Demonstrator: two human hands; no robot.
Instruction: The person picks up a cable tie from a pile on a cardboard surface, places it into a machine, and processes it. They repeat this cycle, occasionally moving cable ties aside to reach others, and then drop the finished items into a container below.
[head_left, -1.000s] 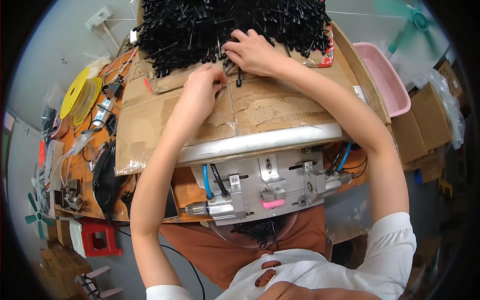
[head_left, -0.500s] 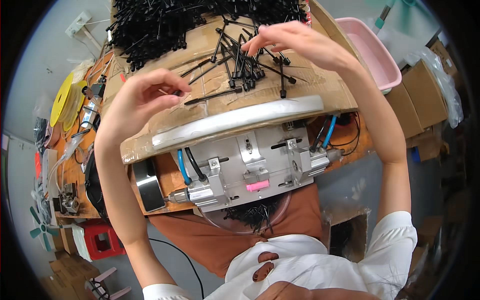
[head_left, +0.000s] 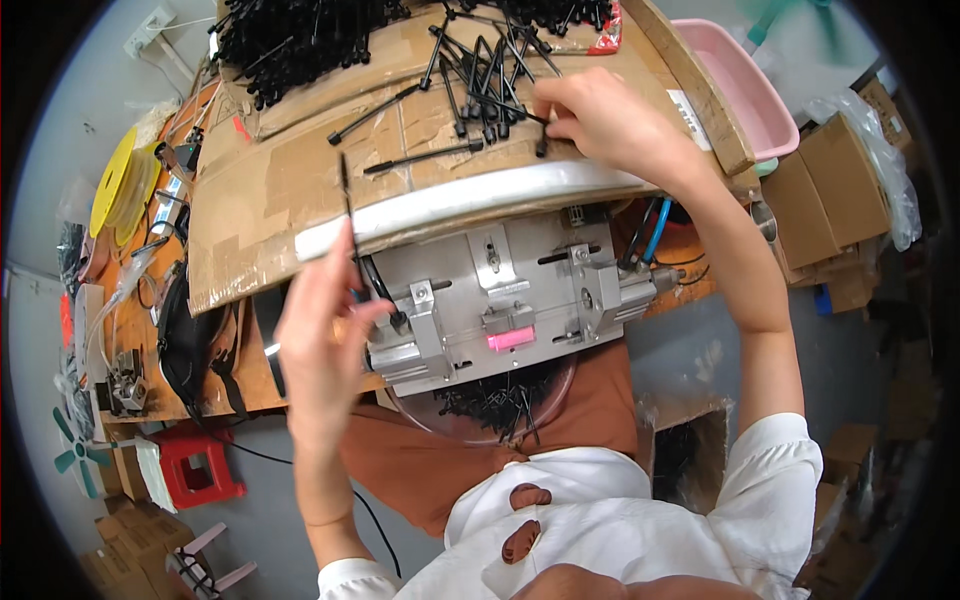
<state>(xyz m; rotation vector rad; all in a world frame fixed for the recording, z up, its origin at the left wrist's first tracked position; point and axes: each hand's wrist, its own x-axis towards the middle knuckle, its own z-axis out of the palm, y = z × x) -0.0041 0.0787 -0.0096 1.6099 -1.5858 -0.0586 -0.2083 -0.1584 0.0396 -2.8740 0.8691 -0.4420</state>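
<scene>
My left hand (head_left: 325,335) pinches one black cable tie (head_left: 346,200) upright, just left of a grey metal machine (head_left: 505,295) bolted under a cardboard-covered shelf (head_left: 300,190). My right hand (head_left: 600,120) rests on the cardboard at the shelf's front edge, fingers closed on a black tie from a small loose bunch (head_left: 480,75). A big heap of black cable ties (head_left: 300,35) lies at the back of the cardboard. Below the machine, a clear round bowl (head_left: 500,405) holds more black ties above my lap.
A pink plastic tub (head_left: 745,90) stands right of the shelf, with cardboard boxes (head_left: 830,200) beyond it. Yellow tape rolls (head_left: 115,185), cables and small tools crowd the orange bench on the left. A red stool (head_left: 200,470) sits on the floor.
My left hand came down from the cardboard to the machine's left side, now holding one tie upright. My right hand drew a few ties toward the shelf's front edge.
</scene>
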